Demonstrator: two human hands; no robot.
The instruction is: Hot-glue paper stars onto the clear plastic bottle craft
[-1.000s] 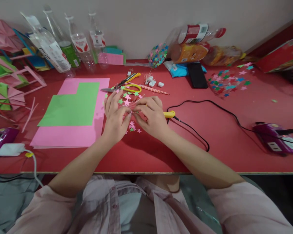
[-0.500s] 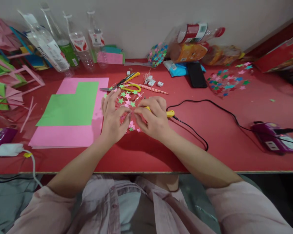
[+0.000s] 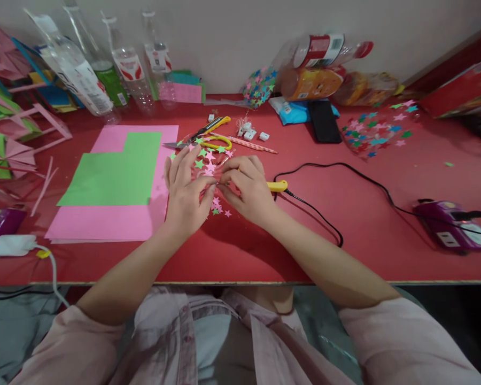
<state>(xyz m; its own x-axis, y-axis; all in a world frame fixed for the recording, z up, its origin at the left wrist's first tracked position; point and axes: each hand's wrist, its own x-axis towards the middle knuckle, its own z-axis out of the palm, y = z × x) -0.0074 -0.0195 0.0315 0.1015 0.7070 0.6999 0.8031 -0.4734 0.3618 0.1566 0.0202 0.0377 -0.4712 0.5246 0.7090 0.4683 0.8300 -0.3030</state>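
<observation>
My left hand and my right hand meet over small pink and green paper stars. Thumb and forefinger of each are pinched together, tip to tip. What sits between them is too small and hidden to make out. Under my right hand lies a yellow-handled corded tool, its front part covered by the hand. Just beyond my fingers are scissors with yellow handles. Pink sheets with a green sheet on top lie left of my left hand.
Bottles and folded paper shapes stand back left. Toward the back right are a star-covered ball, a black phone and a star-decorated clear piece. A black cord runs to a purple power strip.
My right hand has shifted slightly left and its fingers have drawn closer to my left fingertips, showing more of the yellow handle. My left hand has barely moved.
</observation>
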